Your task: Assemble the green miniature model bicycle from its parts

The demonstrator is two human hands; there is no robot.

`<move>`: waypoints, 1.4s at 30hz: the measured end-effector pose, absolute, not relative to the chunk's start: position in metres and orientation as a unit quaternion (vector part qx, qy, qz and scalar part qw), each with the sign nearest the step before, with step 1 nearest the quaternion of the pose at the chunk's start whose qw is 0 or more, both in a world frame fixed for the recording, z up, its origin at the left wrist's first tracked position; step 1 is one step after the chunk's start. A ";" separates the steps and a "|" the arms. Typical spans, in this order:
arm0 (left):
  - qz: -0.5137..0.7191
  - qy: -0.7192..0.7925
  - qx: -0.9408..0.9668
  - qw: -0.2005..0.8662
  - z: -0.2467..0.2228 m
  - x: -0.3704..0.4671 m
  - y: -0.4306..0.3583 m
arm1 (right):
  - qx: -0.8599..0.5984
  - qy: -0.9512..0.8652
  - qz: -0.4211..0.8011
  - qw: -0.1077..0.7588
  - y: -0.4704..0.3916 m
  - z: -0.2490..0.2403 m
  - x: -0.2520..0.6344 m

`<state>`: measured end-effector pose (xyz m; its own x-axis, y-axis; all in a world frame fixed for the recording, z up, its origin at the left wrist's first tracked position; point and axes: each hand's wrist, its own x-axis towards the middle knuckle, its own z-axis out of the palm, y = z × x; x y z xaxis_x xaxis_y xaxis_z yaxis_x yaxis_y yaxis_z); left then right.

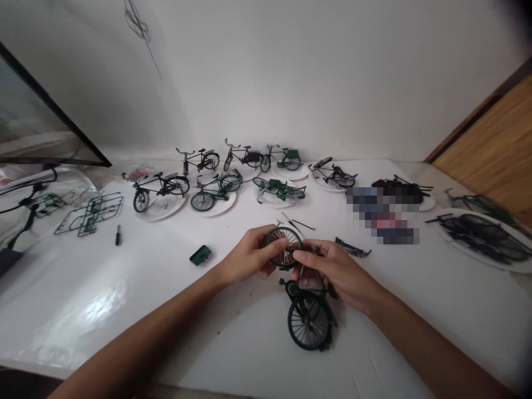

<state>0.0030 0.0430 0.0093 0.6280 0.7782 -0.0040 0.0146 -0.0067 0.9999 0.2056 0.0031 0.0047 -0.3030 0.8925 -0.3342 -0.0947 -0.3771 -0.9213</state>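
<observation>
A green-rimmed toy bicycle wheel (283,228) with pale spokes is pinched in my left hand (253,252), its thumb lying across the spokes. My right hand (332,269) grips a dark green model bicycle (310,318) by its frame, thumb tip close to the wheel's hub. The bicycle's other wheel hangs toward me over the white table. Fingers hide where the pinched wheel meets the frame. Beneath both hands lies a white paper plate (270,275). A small green basket-like part (200,255) rests to the left of my left hand.
Several assembled model bicycles (211,191) stand or lie on paper plates along the wall. Green part frames (89,213) and a small screwdriver (118,235) are at left. Thin tools (302,224) and a dark bicycle part (353,247) lie beyond my hands. Plates with black parts (486,238) sit right.
</observation>
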 end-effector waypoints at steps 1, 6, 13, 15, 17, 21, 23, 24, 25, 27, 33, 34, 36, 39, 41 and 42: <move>0.302 0.308 0.641 0.635 0.009 0.003 0.043 | -0.466 -0.420 0.694 0.352 0.002 0.005 0.206; 0.300 0.286 0.624 0.662 0.008 0.004 0.043 | -0.464 -0.415 0.705 0.340 0.000 0.007 0.207; 0.299 0.290 0.615 0.669 0.008 0.003 0.044 | -0.461 -0.435 0.691 0.346 0.000 0.009 0.206; 0.296 0.291 0.619 0.667 0.008 0.003 0.044 | -0.462 -0.437 0.690 0.345 0.000 0.009 0.206; 0.294 0.291 0.621 0.666 0.008 0.003 0.044 | -0.463 -0.439 0.692 0.339 -0.001 0.009 0.206; 0.280 0.296 0.633 0.659 0.010 0.002 0.044 | -0.472 -0.447 0.682 0.336 -0.001 0.010 0.205; 0.280 0.315 0.652 0.631 0.012 -0.002 0.046 | -0.475 -0.453 0.674 0.339 -0.001 0.010 0.205; 0.288 0.327 0.665 0.607 0.013 -0.006 0.049 | -0.476 -0.457 0.671 0.340 -0.001 0.010 0.205; 0.301 0.342 0.680 0.574 0.015 -0.012 0.053 | -0.477 -0.460 0.667 0.340 -0.001 0.011 0.206; 0.334 0.376 0.718 0.482 0.017 -0.026 0.063 | -0.480 -0.469 0.659 0.340 -0.001 0.012 0.207; 0.255 0.424 0.861 0.121 0.017 -0.058 0.088 | -0.452 -0.479 0.691 0.297 -0.011 0.018 0.199; 0.243 0.412 0.871 0.115 0.016 -0.058 0.089 | -0.441 -0.479 0.707 0.278 -0.014 0.019 0.196; 0.218 0.382 0.890 0.117 0.014 -0.053 0.086 | -0.421 -0.475 0.736 0.234 -0.020 0.020 0.191; 0.182 0.336 0.917 0.115 0.012 -0.042 0.078 | -0.404 -0.467 0.766 0.177 -0.026 0.022 0.186; 0.167 0.318 0.927 0.113 0.011 -0.037 0.074 | -0.400 -0.463 0.776 0.154 -0.027 0.022 0.186; 0.162 0.312 0.930 0.111 0.011 -0.036 0.073 | -0.398 -0.465 0.777 0.148 -0.026 0.022 0.187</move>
<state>-0.0356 0.0731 0.0112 0.7532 0.6153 0.2326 0.5435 -0.7813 0.3067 0.1873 -0.0263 0.0219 -0.6390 0.5996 -0.4818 0.1406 -0.5248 -0.8396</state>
